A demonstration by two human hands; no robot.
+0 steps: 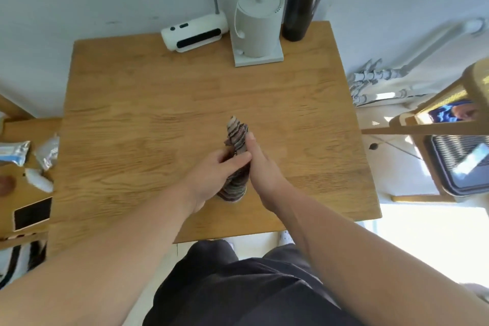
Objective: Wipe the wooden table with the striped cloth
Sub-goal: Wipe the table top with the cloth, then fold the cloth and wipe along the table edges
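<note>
Hands, two, bare, met over the middle of the table. Left hand [214,174]: fingers curled round a bunched cloth, thumb laid across its front, gripping. Right hand [260,164]: pressed against the cloth's right side, the one finger that shows lying straight along it; whether the others close round the cloth is hidden, so its grip cannot be told. Striped cloth [236,135]: twisted into a long bundle, held between both hands, upper end sticking out past the fingers, lower end down close to the tabletop; contact with the wood not clear. Wooden table [132,114]: light, grained, set against a pale wall. Along its far edge, left to right: white oblong device [195,33] lying on its side with a grey rod rising behind it; white kettle [258,24] standing on a square base; dark bottle [307,0], upright, just beside the kettle. Off the table's left edge, on a lower wooden surface: phone [33,213], screen dark, and foil packets [16,152]. Off to the right, well apart: wooden chair [449,114].
</note>
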